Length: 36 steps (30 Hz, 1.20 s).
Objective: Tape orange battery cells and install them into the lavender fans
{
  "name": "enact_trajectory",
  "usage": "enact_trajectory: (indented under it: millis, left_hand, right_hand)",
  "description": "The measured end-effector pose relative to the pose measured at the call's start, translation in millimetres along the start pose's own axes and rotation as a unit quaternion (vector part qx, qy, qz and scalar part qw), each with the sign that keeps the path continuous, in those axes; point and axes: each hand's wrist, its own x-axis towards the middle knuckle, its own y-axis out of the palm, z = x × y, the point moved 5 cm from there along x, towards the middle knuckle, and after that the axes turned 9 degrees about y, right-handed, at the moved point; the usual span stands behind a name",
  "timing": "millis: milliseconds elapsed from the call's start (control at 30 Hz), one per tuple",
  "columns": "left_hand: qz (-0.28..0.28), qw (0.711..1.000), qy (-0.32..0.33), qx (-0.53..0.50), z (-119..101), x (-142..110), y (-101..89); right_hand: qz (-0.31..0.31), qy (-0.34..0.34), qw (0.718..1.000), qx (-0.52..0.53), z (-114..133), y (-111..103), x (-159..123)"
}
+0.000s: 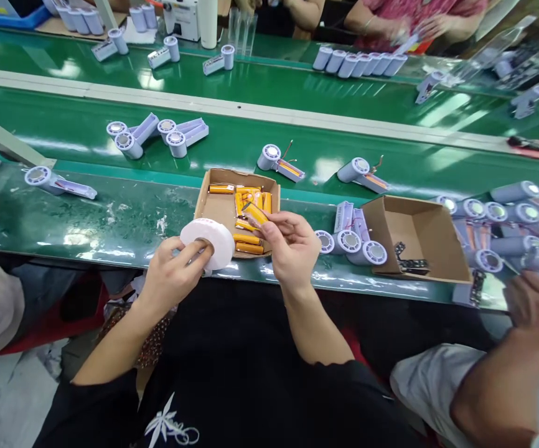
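Note:
My left hand (173,270) grips a white roll of tape (208,242) at the near edge of the green bench. My right hand (290,246) pinches a yellow battery cell (254,214) just over the front right corner of a small open cardboard box (216,202). That box holds several more yellow cells (247,239). The two hands are close together, with the roll touching the box's front edge.
A second cardboard box (431,261) with small black parts stands to the right, beside several pale lilac fan housings (348,239). More housings lie on the green conveyor (232,134). A co-worker's hand (538,308) works at the right; another person sits across the belt.

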Motion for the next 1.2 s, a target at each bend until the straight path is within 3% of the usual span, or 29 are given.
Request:
enact_trajectory:
  millis: [67,233,300,400,467,567,633,700,833,967,1067,1200]
  left_hand:
    - [0.016,1.000,-0.004,-0.007,-3,3,0.6]
    - [0.049,0.997,-0.015,-0.066,-1,14,-0.6]
    - [0.037,0.994,-0.016,-0.103,3,20,-5.9]
    - [0.047,0.992,-0.005,-0.115,9,32,-14.1]
    - [0.077,0.992,0.010,-0.095,10,38,-15.4]
    - [0.086,0.995,0.018,-0.056,-2,41,-10.2]
    - [0.043,0.999,0.002,-0.019,-18,37,-3.9]
    - [-0.021,1.000,-0.021,-0.002,-40,29,1.3]
    - [-0.091,0.991,-0.014,-0.100,-68,15,2.5]
    - [-0.091,0.992,0.001,-0.086,-51,29,1.8]
    - [-0.081,0.993,0.043,-0.079,-42,53,11.2]
    - [-0.092,0.989,0.061,-0.098,-48,68,26.1]
  right_hand:
    - [-0.015,-0.030,0.999,-0.040,-7,2,-13]
    - [0.042,-0.020,0.989,-0.141,-24,0,-25]
    - [0.102,0.024,0.987,-0.118,-21,-7,-16]
    - [0.238,0.084,0.960,-0.123,-5,-13,1]
    - [0.265,0.085,0.950,-0.141,6,-15,9]
    - [0.159,0.057,0.985,-0.046,6,-12,9]
    - [0.040,0.042,0.997,0.058,-8,-11,1]
    - [-0.031,0.052,0.991,0.120,-25,-13,-9]
    - [-0.014,0.087,0.986,0.139,-30,-36,-11]
    - [-0.071,0.024,0.987,0.140,-5,-68,2]
    - [-0.097,-0.015,0.985,0.144,2,-67,10]
    - [-0.113,-0.018,0.984,0.136,-12,-53,2]
